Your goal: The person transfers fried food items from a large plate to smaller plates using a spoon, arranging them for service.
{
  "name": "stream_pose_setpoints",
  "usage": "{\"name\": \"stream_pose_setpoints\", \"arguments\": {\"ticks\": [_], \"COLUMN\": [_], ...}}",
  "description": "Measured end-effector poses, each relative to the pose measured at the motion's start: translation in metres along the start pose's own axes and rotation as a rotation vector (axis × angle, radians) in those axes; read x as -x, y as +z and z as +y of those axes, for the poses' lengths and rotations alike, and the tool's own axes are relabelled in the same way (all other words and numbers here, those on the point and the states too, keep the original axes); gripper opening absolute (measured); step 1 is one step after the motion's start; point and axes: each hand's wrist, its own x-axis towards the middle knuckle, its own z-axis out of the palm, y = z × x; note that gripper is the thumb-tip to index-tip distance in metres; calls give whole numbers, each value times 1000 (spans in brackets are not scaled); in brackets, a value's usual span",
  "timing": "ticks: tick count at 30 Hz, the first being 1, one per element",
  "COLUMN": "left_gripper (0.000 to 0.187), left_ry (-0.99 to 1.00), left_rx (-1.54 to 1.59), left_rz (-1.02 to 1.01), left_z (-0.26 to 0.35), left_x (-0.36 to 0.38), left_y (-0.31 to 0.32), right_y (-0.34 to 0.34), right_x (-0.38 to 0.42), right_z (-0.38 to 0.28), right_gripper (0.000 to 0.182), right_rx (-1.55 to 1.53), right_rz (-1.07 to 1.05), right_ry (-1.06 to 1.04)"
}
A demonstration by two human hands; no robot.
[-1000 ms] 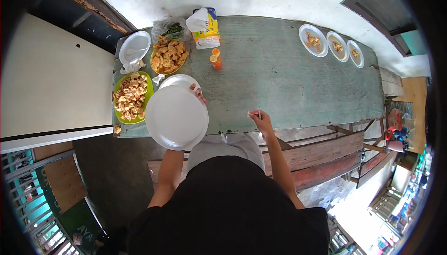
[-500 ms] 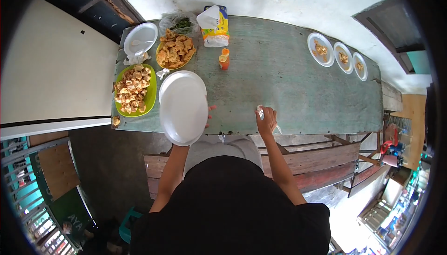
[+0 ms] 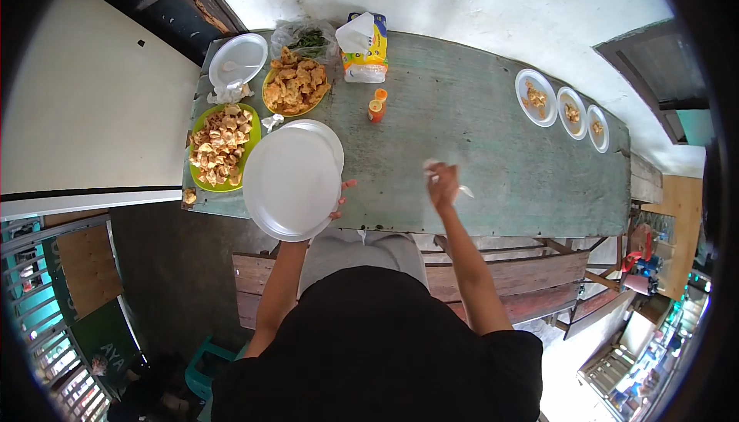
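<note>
My left hand [image 3: 342,200] grips a white oval plate [image 3: 291,183] from below; only fingertips show past its right rim. Behind that plate, and partly covered by it, is a second white plate [image 3: 327,135]. Over the table, my right hand [image 3: 444,185] is closed around a crumpled white tissue [image 3: 466,191], whose ends stick out on both sides; the hand is slightly blurred. To the left of the plates, a green plate [image 3: 252,141] bears cut, light-brown fried pieces [image 3: 221,145]. A yellow plate [image 3: 315,105] piled with golden fried food [image 3: 294,85] sits just behind.
At the back are a tissue pack [image 3: 369,52], a plastic bag with greens [image 3: 308,39] and small orange-red bottles [image 3: 377,106]. Another white plate [image 3: 258,51] with a spoon is at far left. Three white plates with food pieces line the right end of the green table [image 3: 477,98]. A wooden bench [image 3: 500,272] stands below.
The held plate has shifted left and toward me, uncovering more of the plate behind it. My right hand has moved slightly away from me with the tissue. The view has tilted a little.
</note>
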Motion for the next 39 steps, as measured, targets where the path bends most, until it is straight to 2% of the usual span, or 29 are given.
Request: {"name": "stream_pose_setpoints", "arguments": {"ticks": [1,3,5,6,7,9,10,12,14,16,19,21,23,26,28,29,31,32,33,34,35,37,38,39], "left_gripper": [76,76,77,76,75,75,74,74,74,75,77,77,78,79,83,83,83,83,82,81,81,80,80,80], "left_ry": [10,19,22,10,-1,2,4,11,18,23,23,6,-17,-84,-147,-155,-148,-157,-182,-205,-211,-258,-262,-261], "left_rx": [11,-24,-57,-47,-38,-37,-34,-39,-44,-36,-33,-18,2,-56,232,234,209,210,41,-129,-130,-71,-70,-39], "left_rz": [18,30,36,29,22,21,23,11,3,-2,29,7,-15,-60,-149,-147,-127,-124,-76,-28,-29,-21,-24,-50], "left_z": [1,3,2,1,0,-1,-2,-1,-1,-2,-3,-1,0,1,-3,-5,-7,-7,-7,-8,-10,-13,-12,-13], "left_x": [3,7,5,4,3,2,1,1,2,4,7,7,6,-1,-8,-11,-16,-20,-25,-28,-31,-37,-39,-41], "left_y": [1,4,3,-2,-4,-4,-4,-1,1,2,5,-1,-4,-4,-5,-6,-11,-9,-5,-2,2,7,7,5], "right_y": [-4,9,52,43,67,37,38,43,45,37,39,36,19,-3,-9,-19,-27,-22,-12,-2,-20,-33,-37,-42], "right_x": [-6,-4,17,27,48,44,37,6,-30,-57,-47,-4,40,53,43,37,33,42,55,73,81,97,97,96], "right_z": [10,3,-29,-64,-79,-119,-115,-98,-78,-66,-76,-85,-84,-47,-14,-8,-17,-23,-26,-29,-45,-44,-37,-26], "right_gripper": [21,16,15,14,14,22,22,21,12,10,13,15,18,19,22,24,24,23,22,19,20,24,24,26], "right_rx": [15,36,56,93,7,-353,-352,-108,21,-64,-2,-11,-319,-153,-60,-37,-8,-35,-61,-43,-141,-213,-210,-122], "right_rz": [114,178,213,-17,-163,-439,-437,-341,-298,-46,-132,-377,-453,-422,-228,-159,22,22,24,-160,-233,-317,-315,-249], "right_ry": [155,196,-22,-115,-242,-636,-639,-705,-200,72,-22,-364,-559,-543,-194,49,275,208,137,56,-79,-206,-203,-97]}}
